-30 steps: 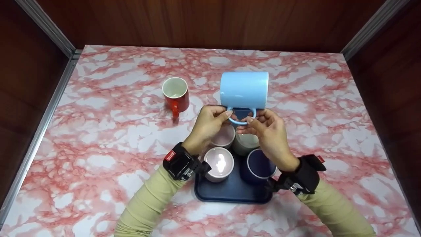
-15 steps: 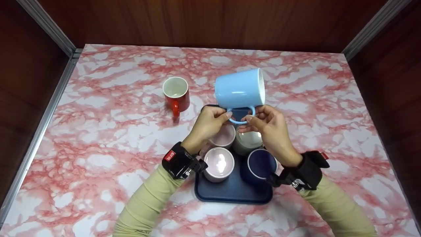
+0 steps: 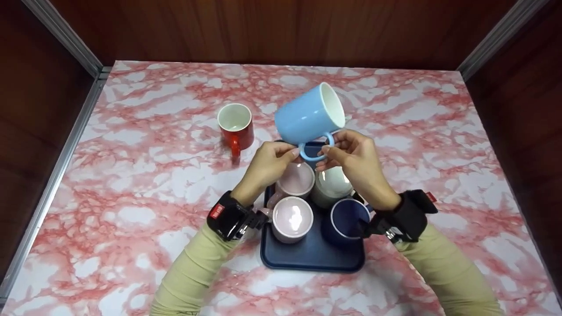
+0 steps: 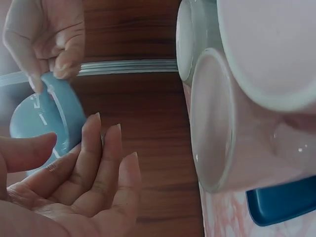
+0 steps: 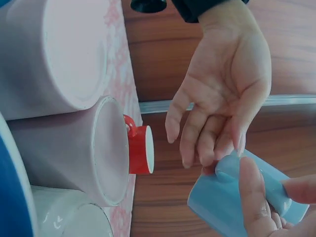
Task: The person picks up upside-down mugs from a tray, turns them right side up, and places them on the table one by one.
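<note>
A light blue mug [image 3: 303,116] is held in the air above the far end of a dark blue tray [image 3: 314,259]. It lies tilted, with its white-lined mouth up to the right and its handle [image 3: 312,159] toward the person. My right hand [image 3: 364,164] pinches the right end of that handle between thumb and fingers. My left hand [image 3: 265,164] touches the mug at its base end. In the left wrist view the left fingers [image 4: 106,168] are nearly straight and the thumb stands apart from them.
On the tray stand two pink mugs, a nearer one [image 3: 293,221] and a farther one [image 3: 296,180], a grey-green mug [image 3: 331,188] and a navy mug [image 3: 349,221]. A red mug [image 3: 237,131] stands on the marbled table left of the tray. Wooden walls [image 3: 281,30] enclose the table.
The light blue mug has turned from lying sideways to tilting with its mouth up, and has shifted left. Both hands have moved slightly left with it.
</note>
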### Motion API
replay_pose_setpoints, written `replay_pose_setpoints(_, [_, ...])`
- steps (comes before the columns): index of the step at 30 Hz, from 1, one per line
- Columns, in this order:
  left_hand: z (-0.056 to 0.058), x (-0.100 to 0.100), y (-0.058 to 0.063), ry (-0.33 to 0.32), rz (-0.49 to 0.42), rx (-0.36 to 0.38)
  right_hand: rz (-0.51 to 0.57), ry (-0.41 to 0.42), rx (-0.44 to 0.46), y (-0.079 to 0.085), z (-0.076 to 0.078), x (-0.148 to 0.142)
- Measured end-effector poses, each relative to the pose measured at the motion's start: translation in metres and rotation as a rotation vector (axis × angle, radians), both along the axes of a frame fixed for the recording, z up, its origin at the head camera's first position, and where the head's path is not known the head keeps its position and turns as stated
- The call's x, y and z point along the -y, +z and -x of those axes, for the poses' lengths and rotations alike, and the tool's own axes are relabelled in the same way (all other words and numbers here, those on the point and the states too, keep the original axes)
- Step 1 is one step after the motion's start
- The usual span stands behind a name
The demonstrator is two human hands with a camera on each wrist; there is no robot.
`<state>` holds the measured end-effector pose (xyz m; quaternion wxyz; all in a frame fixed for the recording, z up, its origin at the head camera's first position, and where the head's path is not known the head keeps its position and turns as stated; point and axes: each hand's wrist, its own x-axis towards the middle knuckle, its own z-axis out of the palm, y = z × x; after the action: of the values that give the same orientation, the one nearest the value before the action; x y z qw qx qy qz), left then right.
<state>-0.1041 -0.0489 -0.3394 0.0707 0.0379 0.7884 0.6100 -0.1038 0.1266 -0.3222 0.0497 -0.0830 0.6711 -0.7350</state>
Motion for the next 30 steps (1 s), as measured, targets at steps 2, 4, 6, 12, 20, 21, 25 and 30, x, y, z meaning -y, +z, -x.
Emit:
replay_pose_setpoints(2, [-0.001, 0.005, 0.0, 0.015, -0.025, -0.003, -0.012, 0.005, 0.009, 0.0, 0.003, 0.002])
replay_pose_setpoints(4, [-0.003, 0.011, 0.0, 0.038, -0.044, -0.002, -0.021, 0.007, 0.017, 0.0, 0.006, 0.004])
replay_pose_setpoints(6, [-0.004, 0.016, -0.001, 0.059, -0.07, 0.009, -0.033, 0.007, 0.026, 0.0, 0.01, 0.005])
replay_pose_setpoints(12, [-0.009, 0.033, -0.008, 0.106, -0.107, 0.018, -0.067, 0.011, 0.069, 0.001, 0.022, 0.009])
replay_pose_setpoints(20, [-0.015, 0.048, -0.022, 0.139, -0.088, 0.006, -0.149, 0.052, 0.089, 0.006, 0.041, 0.02])
replay_pose_setpoints(21, [-0.016, 0.049, -0.022, 0.144, -0.086, 0.008, -0.159, 0.059, 0.093, 0.007, 0.044, 0.022])
replay_pose_setpoints(25, [-0.018, 0.052, -0.025, 0.16, -0.095, 0.027, -0.212, 0.071, 0.114, 0.009, 0.055, 0.031])
replay_pose_setpoints(30, [-0.02, 0.054, -0.029, 0.182, -0.102, 0.054, -0.31, 0.061, 0.157, 0.013, 0.071, 0.04])
